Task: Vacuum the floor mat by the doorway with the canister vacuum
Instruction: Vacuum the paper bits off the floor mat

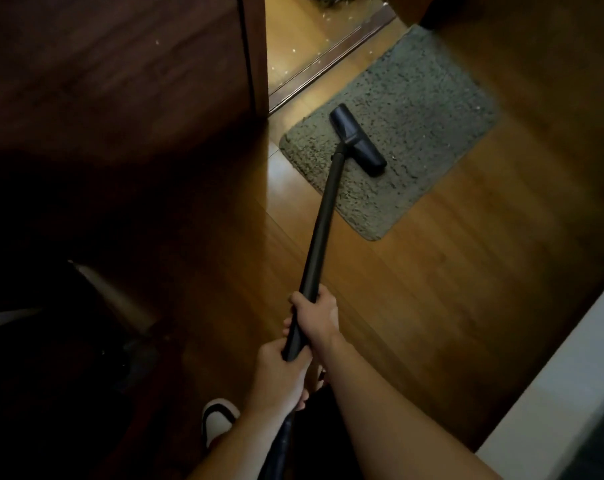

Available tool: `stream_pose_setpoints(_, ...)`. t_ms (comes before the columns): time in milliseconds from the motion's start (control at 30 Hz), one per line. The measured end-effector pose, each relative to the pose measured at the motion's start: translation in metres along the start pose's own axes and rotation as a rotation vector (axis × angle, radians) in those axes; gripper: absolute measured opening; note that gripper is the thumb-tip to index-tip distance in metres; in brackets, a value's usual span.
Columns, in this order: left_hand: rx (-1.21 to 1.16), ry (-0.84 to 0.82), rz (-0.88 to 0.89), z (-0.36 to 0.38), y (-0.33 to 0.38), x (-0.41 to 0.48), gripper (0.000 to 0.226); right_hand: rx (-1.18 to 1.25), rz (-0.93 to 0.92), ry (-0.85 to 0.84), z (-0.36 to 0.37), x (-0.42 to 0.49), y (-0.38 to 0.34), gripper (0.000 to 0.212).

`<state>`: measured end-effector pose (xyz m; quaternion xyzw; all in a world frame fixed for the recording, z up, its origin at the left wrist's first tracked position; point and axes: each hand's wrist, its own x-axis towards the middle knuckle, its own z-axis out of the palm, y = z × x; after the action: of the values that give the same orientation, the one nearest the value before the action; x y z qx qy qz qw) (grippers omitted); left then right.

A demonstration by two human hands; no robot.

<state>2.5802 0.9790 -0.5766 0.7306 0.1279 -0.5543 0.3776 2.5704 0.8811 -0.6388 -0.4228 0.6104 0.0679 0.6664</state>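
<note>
At far left stood the dark wooden door [120, 81]. Our left hand [280, 375] and right hand [319, 317] both gripped the black wand [323, 223]; its floor head [357, 140] rested on the grey mat [415, 116] beside the doorway.

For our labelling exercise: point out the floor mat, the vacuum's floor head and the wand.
floor mat [428, 109], head view, bare pile right of the head.
floor head [357, 140], head view, middle of its black body.
wand [323, 225], head view, mid-length of the tube.
</note>
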Motion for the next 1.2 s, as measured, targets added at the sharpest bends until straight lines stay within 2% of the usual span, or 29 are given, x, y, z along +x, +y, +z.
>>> stream_pose_setpoints(267, -0.019, -0.056, 0.032, 0.076, 0.067, 0.047, 0.025, -0.057, -0.046, 0.092, -0.072, 0.056, -0.073, 0.029)
stream_pose_setpoints(433, -0.038, -0.053, 0.039, 0.094, 0.073, 0.052, 0.025, -0.071, -0.046, 0.099, -0.086, 0.062, -0.081, 0.032)
stream_pose_setpoints(1200, 0.088, 0.026, -0.068, -0.077, -0.062, -0.044, 0.029, 0.003, 0.051, -0.051, 0.063, -0.069, 0.058, 0.029)
